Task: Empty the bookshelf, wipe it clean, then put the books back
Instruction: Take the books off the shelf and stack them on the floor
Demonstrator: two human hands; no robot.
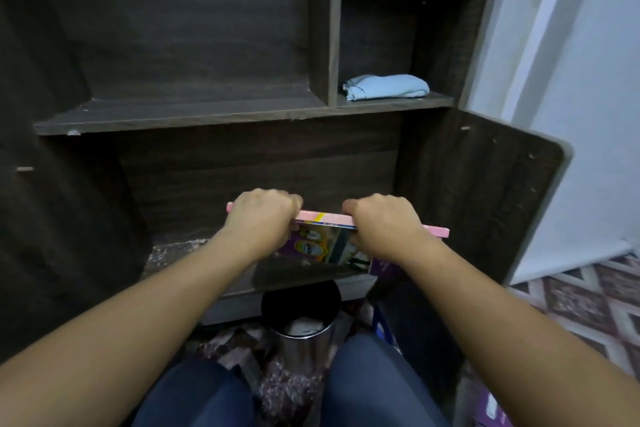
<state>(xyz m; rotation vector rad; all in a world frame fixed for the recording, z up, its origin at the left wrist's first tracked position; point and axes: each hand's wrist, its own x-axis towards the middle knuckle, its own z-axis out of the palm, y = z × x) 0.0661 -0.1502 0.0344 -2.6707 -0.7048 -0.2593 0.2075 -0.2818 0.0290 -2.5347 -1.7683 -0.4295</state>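
A dark wooden bookshelf (180, 114) fills the view. Both hands hold a stack of books (323, 246) upright in front of the lowest shelf (180, 255); the top edge is pink and a purple picture cover faces me. My left hand (259, 218) grips the top edge on the left, and my right hand (379, 225) grips it on the right. A folded light-blue cloth (386, 87) lies in the small right compartment above. The wide middle shelf holds no books.
A round metal bin (301, 315) stands on the floor below the lowest shelf, between my knees. The cabinet's side panel (512, 191) juts out at right. More books (384, 326) lie on the patterned floor at lower right. A white wall is at right.
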